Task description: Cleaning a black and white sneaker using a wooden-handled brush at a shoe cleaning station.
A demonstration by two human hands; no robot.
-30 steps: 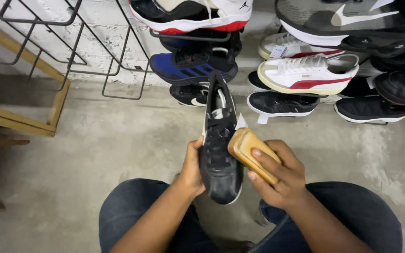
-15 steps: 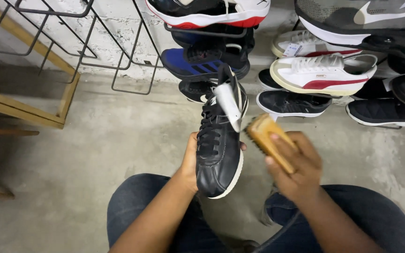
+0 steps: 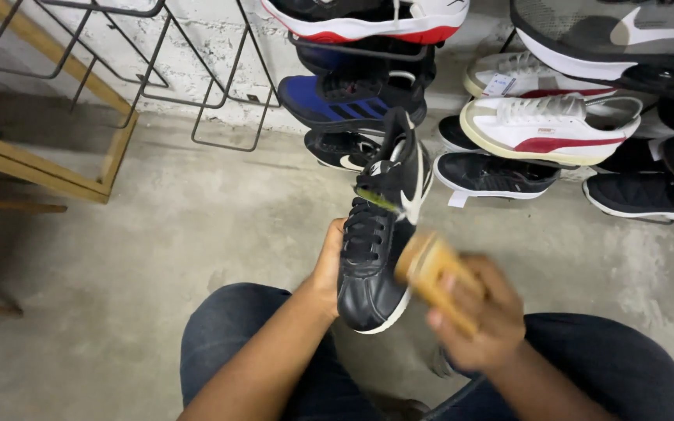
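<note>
Black sneaker (image 3: 376, 249) in L hand (image 3: 328, 269), toe toward wearer, heel up/away, long axis near-vertical

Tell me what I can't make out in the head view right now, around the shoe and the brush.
- Right hand and wooden brush: motion-blurred; bristles and finger grip unclear.
- Whether the brush touches the black sneaker: lost in that blur.
- Left hand: fingers hidden behind the sneaker.
- Sneaker's far side: turned away from the camera.
- Grey sneaker, top right: cut off by the frame edge.
</note>
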